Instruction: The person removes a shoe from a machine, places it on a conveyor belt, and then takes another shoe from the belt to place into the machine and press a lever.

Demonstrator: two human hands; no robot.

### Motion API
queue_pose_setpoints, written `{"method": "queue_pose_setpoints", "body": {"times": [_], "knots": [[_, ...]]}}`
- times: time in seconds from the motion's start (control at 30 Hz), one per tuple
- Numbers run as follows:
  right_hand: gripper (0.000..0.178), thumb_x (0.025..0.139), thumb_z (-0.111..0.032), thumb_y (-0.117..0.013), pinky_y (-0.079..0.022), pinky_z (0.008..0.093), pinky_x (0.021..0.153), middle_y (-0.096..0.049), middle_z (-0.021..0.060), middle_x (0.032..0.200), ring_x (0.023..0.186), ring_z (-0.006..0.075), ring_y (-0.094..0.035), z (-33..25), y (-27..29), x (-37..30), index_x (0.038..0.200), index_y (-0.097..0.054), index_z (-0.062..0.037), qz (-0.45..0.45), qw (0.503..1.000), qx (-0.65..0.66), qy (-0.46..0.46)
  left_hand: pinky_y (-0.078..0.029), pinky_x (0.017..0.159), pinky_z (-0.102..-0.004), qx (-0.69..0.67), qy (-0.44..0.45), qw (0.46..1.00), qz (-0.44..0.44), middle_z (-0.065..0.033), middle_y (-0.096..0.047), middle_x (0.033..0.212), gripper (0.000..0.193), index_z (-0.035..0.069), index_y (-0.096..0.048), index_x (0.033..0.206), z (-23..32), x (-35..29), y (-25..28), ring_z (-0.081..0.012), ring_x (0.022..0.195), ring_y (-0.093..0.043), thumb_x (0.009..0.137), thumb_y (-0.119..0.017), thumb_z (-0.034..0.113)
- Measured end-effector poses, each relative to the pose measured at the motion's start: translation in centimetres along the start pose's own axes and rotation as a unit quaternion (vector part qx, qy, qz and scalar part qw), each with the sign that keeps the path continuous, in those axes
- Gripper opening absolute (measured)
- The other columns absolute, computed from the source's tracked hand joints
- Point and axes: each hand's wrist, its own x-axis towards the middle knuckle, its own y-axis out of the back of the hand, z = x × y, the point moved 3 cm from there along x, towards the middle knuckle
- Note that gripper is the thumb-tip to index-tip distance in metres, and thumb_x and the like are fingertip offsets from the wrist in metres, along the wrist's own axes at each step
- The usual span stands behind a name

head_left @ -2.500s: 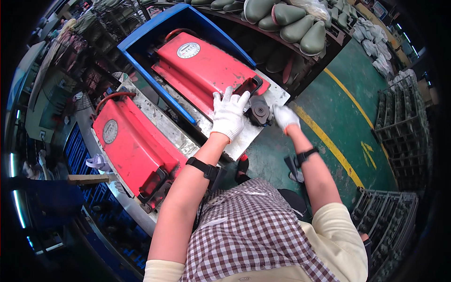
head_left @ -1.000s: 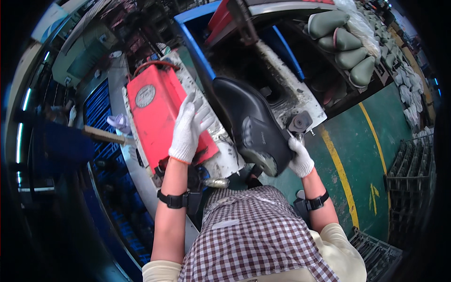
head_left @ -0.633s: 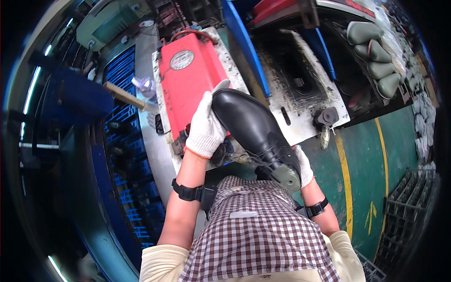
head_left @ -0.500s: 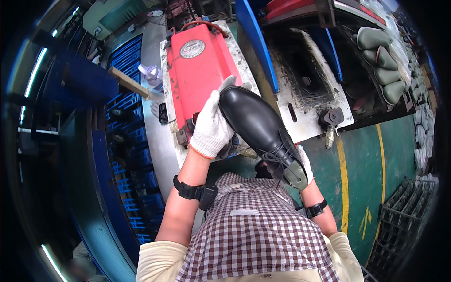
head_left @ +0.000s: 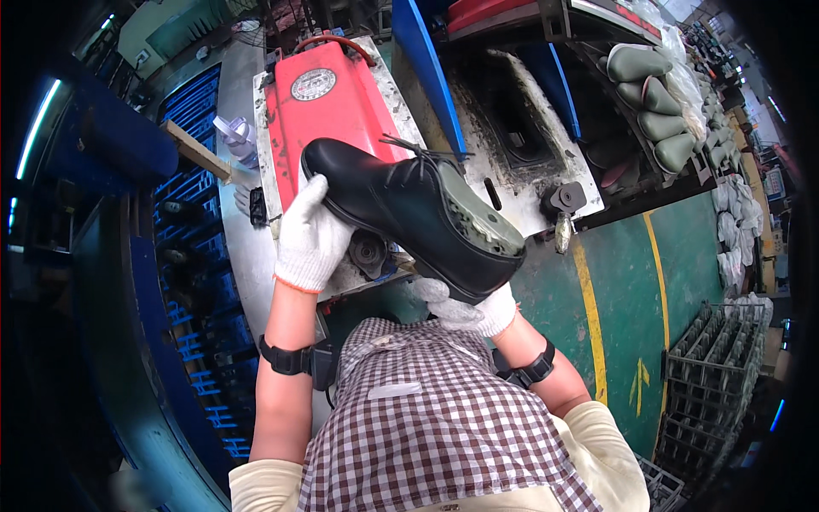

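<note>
Head view first: where does the black shoe [head_left: 375, 196] lie against your grip?

— Between my two sides, held up at a slant. Its toe points up to my left, its heel down to my right.

— And your left grip [head_left: 314, 239]?

— Closed about the sole near the toe: my thumb runs along its edge, and the other fingers are hidden behind the shoe.

— Your right grip [head_left: 482, 314]?

— Under the heel, touching it. A couple of gloved fingers show, loosely curled below; whether my thumb pinches the far side I cannot tell.

— What shows on the shoe itself?

— Black laces [head_left: 418, 154] sticking up, and a green last [head_left: 490, 224] filling the opening, nearer my right grip than my left.

— Around it?

— A red cover [head_left: 333, 111] just beyond the toe, a lavender bottle [head_left: 241, 141] left of that cover, and a pale plate [head_left: 531, 212] with a dark hollow off to the right
</note>
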Motion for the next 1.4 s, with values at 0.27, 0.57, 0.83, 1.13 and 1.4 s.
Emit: {"method": "queue_pose_setpoints", "body": {"times": [0.27, 0.57, 0.83, 1.13, 1.4], "knots": [[0.073, 0.1, -0.061, -0.049, -0.039, 0.0274, 0.042, -0.055, 0.0165, 0.105, 0.056, 0.0181, -0.047, -0.1, 0.7, 2.6, 0.149, -0.042, -0.0064, 0.022, 0.995, -0.077, 0.057, -0.047, 0.113, -0.054, 0.187, 0.022, 0.982, 0.007, -0.0142, -0.052, 0.149, 0.075, 0.01, -0.031, 0.158, -0.6, -3.6, -3.0, -0.0336, 0.137, -0.053, 0.091, -0.063, 0.0], [0.069, 0.102, -0.058, -0.046, -0.035, 0.0305, 0.042, -0.051, 0.0131, 0.101, 0.055, 0.0179, -0.046, 1.9, -0.7, 2.8, 0.152, -0.039, -0.0108, -0.08, 0.996, 0.019, -0.033, -0.044, 0.114, -0.0372, 0.35, -0.077, 0.933, 0.043, -0.0094, -0.05, 0.15, 0.092, 0.014, -0.018, 0.165, -0.4, -5.0, -4.2, -0.0221, 0.133, -0.054, 0.088, -0.066, -0.001], [0.065, 0.103, -0.057, -0.046, -0.04, 0.0315, 0.042, -0.057, 0.0171, 0.105, 0.056, 0.0193, -0.05, 1.8, -1.8, 2.8, 0.146, -0.045, -0.008, -0.029, 0.993, -0.116, -0.013, -0.041, 0.117, -0.0442, 0.275, 0.011, 0.961, -0.007, -0.0152, -0.047, 0.152, 0.081, 0.007, -0.021, 0.163, -0.2, -6.1, -4.0, -0.0286, 0.138, -0.051, 0.095, -0.065, 0.013], [0.059, 0.111, -0.034, -0.046, -0.039, 0.0371, 0.116, -0.053, 0.0153, 0.149, 0.135, 0.0205, -0.051, 1.5, -2.3, 3.2, 0.158, -0.035, -0.0004, 0.271, 0.683, -0.676, 0.058, -0.046, 0.115, -0.052, 0.144, 0.001, 0.989, 0.014, -0.0161, -0.058, 0.144, 0.085, 0.003, -0.047, 0.149, -0.3, -9.5, -1.3, -0.0329, 0.132, -0.058, 0.087, -0.078, 0.053], [0.057, 0.11, -0.027, -0.044, -0.033, 0.0365, 0.12, -0.045, 0.0151, 0.156, 0.144, 0.0218, -0.042, 1.0, -0.4, 6.5, 0.16, -0.033, -0.001, 0.139, 0.66, -0.725, 0.141, -0.054, 0.107, -0.0525, 0.106, 0.024, 0.982, 0.157, -0.0217, -0.064, 0.133, 0.065, -0.003, -0.051, 0.143, 0.4, -11.1, 3.2, -0.0374, 0.12, -0.066, 0.082, -0.065, 0.017]]}}
